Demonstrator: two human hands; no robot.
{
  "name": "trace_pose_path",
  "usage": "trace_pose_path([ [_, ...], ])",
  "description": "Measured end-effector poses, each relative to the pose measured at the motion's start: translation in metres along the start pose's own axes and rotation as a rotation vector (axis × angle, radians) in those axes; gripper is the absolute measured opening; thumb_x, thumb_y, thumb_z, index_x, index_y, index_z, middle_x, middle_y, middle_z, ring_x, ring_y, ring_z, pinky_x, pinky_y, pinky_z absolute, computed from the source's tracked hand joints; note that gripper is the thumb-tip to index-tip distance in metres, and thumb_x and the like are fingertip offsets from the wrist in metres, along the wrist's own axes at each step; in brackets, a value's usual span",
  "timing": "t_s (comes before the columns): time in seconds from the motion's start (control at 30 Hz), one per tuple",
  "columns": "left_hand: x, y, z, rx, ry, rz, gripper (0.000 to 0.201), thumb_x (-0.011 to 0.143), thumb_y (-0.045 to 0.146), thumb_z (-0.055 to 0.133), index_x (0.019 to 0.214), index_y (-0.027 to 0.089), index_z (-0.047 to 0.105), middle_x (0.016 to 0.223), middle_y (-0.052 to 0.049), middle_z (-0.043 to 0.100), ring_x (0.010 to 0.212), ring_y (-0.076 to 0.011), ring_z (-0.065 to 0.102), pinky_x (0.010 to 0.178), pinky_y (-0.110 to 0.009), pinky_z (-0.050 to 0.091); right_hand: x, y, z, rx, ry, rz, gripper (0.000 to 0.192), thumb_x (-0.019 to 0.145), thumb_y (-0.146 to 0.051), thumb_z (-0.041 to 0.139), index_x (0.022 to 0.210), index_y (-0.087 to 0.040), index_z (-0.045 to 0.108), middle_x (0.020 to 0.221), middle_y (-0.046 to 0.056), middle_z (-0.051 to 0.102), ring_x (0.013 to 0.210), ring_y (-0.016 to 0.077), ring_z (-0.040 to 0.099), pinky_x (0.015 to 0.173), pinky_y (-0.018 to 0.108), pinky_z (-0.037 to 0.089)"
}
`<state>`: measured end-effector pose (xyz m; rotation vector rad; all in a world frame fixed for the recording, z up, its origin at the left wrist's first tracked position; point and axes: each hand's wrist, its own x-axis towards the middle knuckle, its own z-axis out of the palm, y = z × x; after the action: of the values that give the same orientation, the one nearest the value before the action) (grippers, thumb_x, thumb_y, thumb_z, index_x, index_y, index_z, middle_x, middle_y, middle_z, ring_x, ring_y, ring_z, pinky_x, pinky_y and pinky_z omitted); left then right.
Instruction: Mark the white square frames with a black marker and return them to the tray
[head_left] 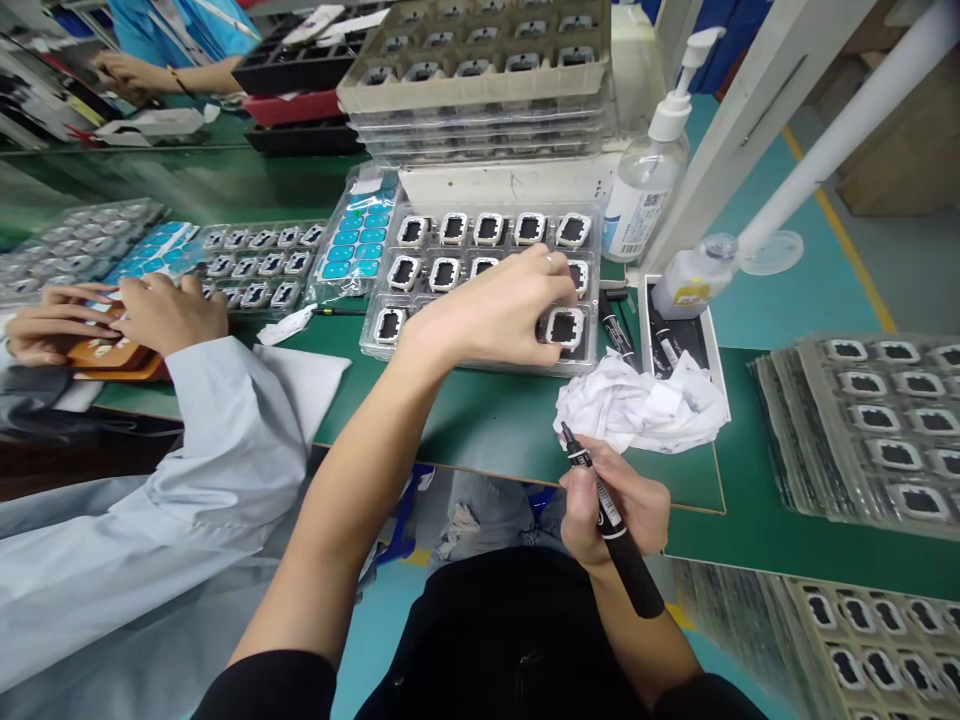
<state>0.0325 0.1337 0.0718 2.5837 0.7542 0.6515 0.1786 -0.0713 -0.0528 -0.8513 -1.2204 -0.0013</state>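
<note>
Glossy clear plastic tray (480,352), crumpled cloth (637,405)

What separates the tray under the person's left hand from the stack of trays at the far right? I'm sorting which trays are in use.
The clear tray lies single and flat, with the left hand at a part in it; the stack of trays is many layers, fanned and untouched. The clear tray has empty pockets; the stack's visible pockets look filled. Both hold white-framed black parts on the green table. The right hand grips a marker.

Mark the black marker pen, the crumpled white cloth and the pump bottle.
black marker pen (611,520), head view, mid barrel by the right hand.
crumpled white cloth (637,405), head view, middle folds.
pump bottle (643,190), head view, clear body.
</note>
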Motion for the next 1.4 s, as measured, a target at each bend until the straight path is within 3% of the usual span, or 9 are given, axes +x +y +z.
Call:
trace_pose_path([
  [0.1,-0.034,0.011,-0.011,-0.227,0.118,-0.095,0.04,0.08,0.033,0.095,0.117,0.024,0.087,0.107,-0.006,0.085,0.093,-0.026,0.08,0.096,-0.044,0.073,-0.002,0.002,-0.005,0.033,-0.014,-0.01,0.038,0.1,-0.009,0.08,0.136,-0.019,0.072,0.086,-0.002,0.08,0.054,0.0192,0.073,0.048,0.032,0.07],
  [0.17,-0.065,0.017,-0.004,-0.426,0.23,-0.154,0.047,0.083,0.037,0.097,0.126,0.025,0.087,0.119,-0.009,0.086,0.082,-0.0204,0.08,0.08,-0.036,0.073,-0.002,0.002,-0.008,0.032,-0.029,-0.003,0.037,0.1,-0.009,0.08,0.135,-0.019,0.072,0.087,-0.001,0.079,0.053,0.0191,0.073,0.049,0.033,0.07],
  [0.23,-0.097,0.022,0.014,-0.625,0.338,-0.193,0.05,0.088,0.044,0.097,0.133,0.025,0.085,0.127,-0.011,0.084,0.074,-0.017,0.08,0.066,-0.032,0.071,-0.002,0.004,-0.009,0.025,-0.03,0.007,0.032,0.102,-0.012,0.08,0.133,-0.02,0.073,0.086,-0.002,0.078,0.055,0.0209,0.075,0.054,0.039,0.075],
  [0.33,-0.132,0.031,0.05,-0.828,0.429,-0.266,0.059,0.09,0.051,0.103,0.138,0.024,0.082,0.101,-0.006,0.082,0.064,-0.0156,0.078,0.055,-0.026,0.066,-0.003,0.008,-0.009,0.036,-0.023,-0.003,0.03,0.104,-0.017,0.08,0.132,-0.021,0.073,0.079,-0.005,0.073,0.055,0.0233,0.076,0.063,0.047,0.08],
  [0.4,-0.144,0.039,0.071,-0.878,0.455,-0.341,0.069,0.084,0.051,0.11,0.14,0.023,0.08,0.088,-0.003,0.079,0.069,-0.018,0.08,0.06,-0.026,0.07,-0.004,0.009,-0.01,0.041,-0.032,0.001,0.031,0.104,-0.018,0.082,0.133,-0.022,0.073,0.076,-0.006,0.072,0.055,0.0235,0.075,0.068,0.051,0.081],
  [0.57,-0.146,0.065,0.097,-0.766,0.49,-0.496,0.059,0.091,0.04,0.106,0.143,0.023,0.083,0.113,-0.009,0.087,0.096,-0.0227,0.089,0.089,-0.033,0.079,0.001,-0.001,-0.008,0.041,-0.086,0.169,0.014,0.107,-0.021,0.084,0.118,-0.022,0.076,0.083,-0.001,0.081,0.061,0.025,0.081,0.069,0.049,0.081],
  [0.67,-0.144,0.072,0.099,-0.655,0.467,-0.461,0.051,0.096,0.029,0.1,0.144,0.025,0.084,0.121,-0.009,0.089,0.104,-0.0231,0.09,0.097,-0.033,0.078,0.007,-0.009,-0.006,0.071,-0.159,0.367,0.012,0.107,-0.021,0.086,0.11,-0.022,0.074,0.099,0.006,0.09,0.074,0.0285,0.089,0.063,0.039,0.078],
  [0.77,-0.145,0.073,0.099,-0.578,0.455,-0.409,0.044,0.098,0.028,0.099,0.14,0.025,0.085,0.123,-0.008,0.09,0.104,-0.022,0.091,0.099,-0.031,0.078,0.01,-0.012,-0.004,0.078,-0.166,0.444,0.014,0.106,-0.022,0.089,0.108,-0.024,0.075,0.095,0.003,0.089,0.091,0.0334,0.093,0.075,0.042,0.081],
  [1.4,-0.15,0.076,0.106,-0.214,0.482,-0.328,0.038,0.104,0.025,0.093,0.14,0.026,0.082,0.123,-0.004,0.093,0.098,-0.0173,0.092,0.094,-0.023,0.074,0.019,-0.014,0.005,-0.095,-0.201,0.302,0.014,0.103,-0.016,0.088,0.103,-0.025,0.077,0.095,0.001,0.089,0.076,0.0277,0.09,0.073,0.036,0.08],
])
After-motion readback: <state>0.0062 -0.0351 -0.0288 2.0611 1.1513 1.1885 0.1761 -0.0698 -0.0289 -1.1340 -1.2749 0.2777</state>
